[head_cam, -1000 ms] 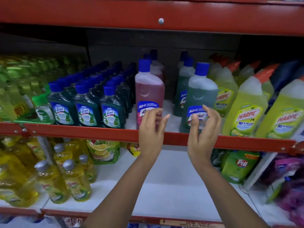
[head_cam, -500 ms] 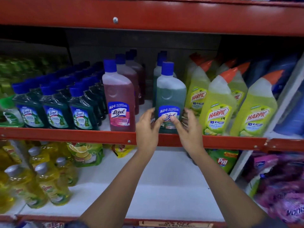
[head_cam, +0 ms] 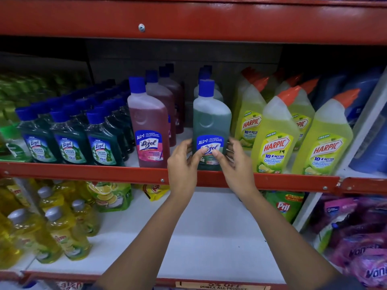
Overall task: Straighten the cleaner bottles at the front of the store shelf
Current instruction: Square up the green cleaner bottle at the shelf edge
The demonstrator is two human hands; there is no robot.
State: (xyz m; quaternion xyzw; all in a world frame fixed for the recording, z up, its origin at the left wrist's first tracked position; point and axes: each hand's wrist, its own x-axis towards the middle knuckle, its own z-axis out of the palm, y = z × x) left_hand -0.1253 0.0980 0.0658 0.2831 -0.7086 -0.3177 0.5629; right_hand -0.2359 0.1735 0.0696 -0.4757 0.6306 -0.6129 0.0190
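Note:
A green Lizol cleaner bottle [head_cam: 211, 120] with a blue cap stands upright at the front edge of the red shelf [head_cam: 104, 172], its label facing me. My left hand [head_cam: 183, 164] grips its lower left side with the thumb on the label. My right hand [head_cam: 235, 164] grips its lower right side, thumb also on the label. To its left, a gap apart, a pink Lizol bottle [head_cam: 147, 122] stands upright at the front with more pink bottles behind it. More green bottles line up behind the held one.
Small dark green Lizol bottles [head_cam: 70, 139] fill the shelf's left. Yellow-green Harpic bottles [head_cam: 274, 139] with orange caps stand close on the right. The red beam of the shelf above [head_cam: 188, 19] hangs overhead. Below are yellow dish-soap bottles [head_cam: 62, 233], a Pril pouch [head_cam: 285, 206] and pink packets [head_cam: 360, 237].
Both hands have closed in on the green Lizol bottle from either side and now grip it. The view has shifted right, so the bottles sit further left in the frame.

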